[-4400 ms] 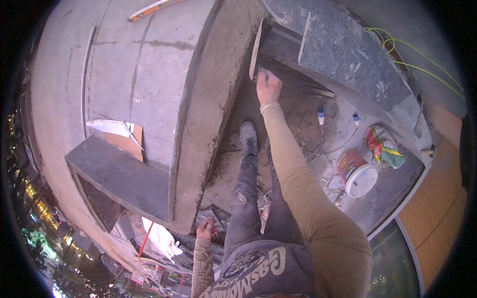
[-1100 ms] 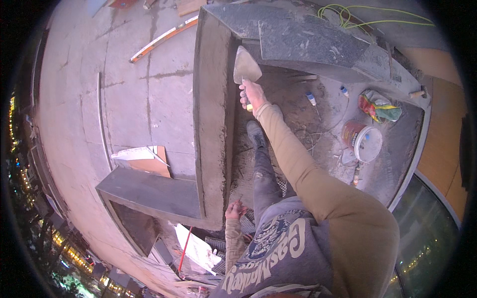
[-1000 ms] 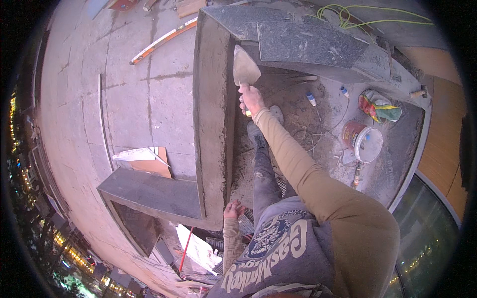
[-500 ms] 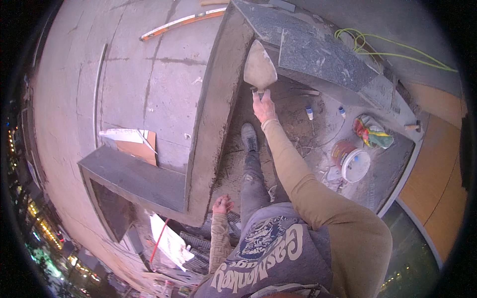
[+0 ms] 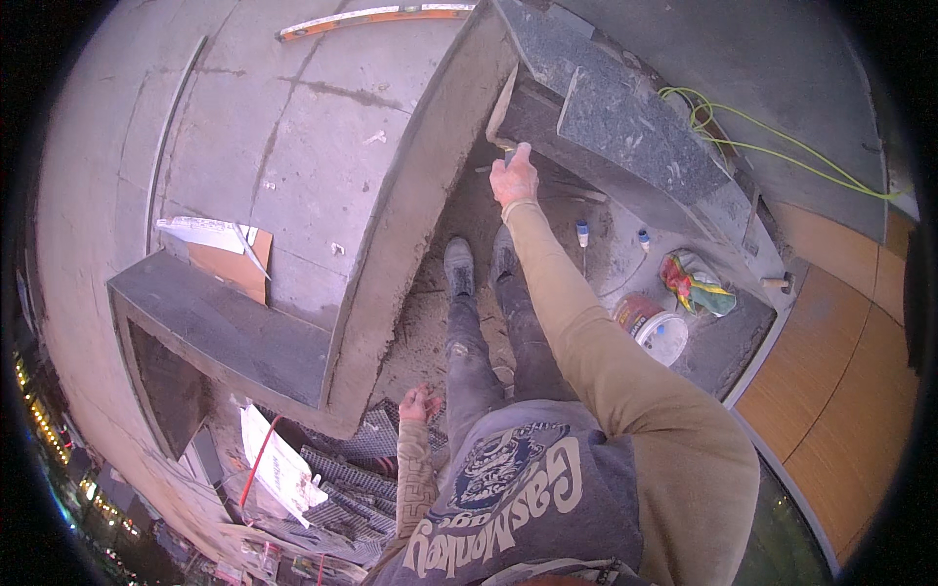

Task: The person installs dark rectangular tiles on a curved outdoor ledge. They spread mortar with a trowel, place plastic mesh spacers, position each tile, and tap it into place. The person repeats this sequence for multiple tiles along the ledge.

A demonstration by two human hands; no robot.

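Observation:
My right hand [image 5: 515, 180] is closed round the handle of a pointed trowel [image 5: 501, 109]. Its blade shows nearly edge-on, up at the far inner corner where the rendered wall [image 5: 410, 210] meets the grey slab-topped ledge; whether it touches the wall I cannot tell. Low beside my left thigh hangs my left hand [image 5: 418, 402], its fingers loosely bent and apart, with nothing seen in it. The near end of the rendered wall lies just left of that hand.
A white-lidded bucket [image 5: 661, 337], a colourful plastic bag [image 5: 696, 283] and blue-ended plugs [image 5: 582, 232] lie to the right. Dark stone slabs [image 5: 635, 127] top the far ledge, with a yellow-green cable [image 5: 782, 151] behind. Beyond the wall are a spirit level [image 5: 376, 17] and cardboard [image 5: 230, 269].
The trowel has turned from showing its flat face to nearly edge-on, close to the wall's far corner. My view has shifted, and both feet now show.

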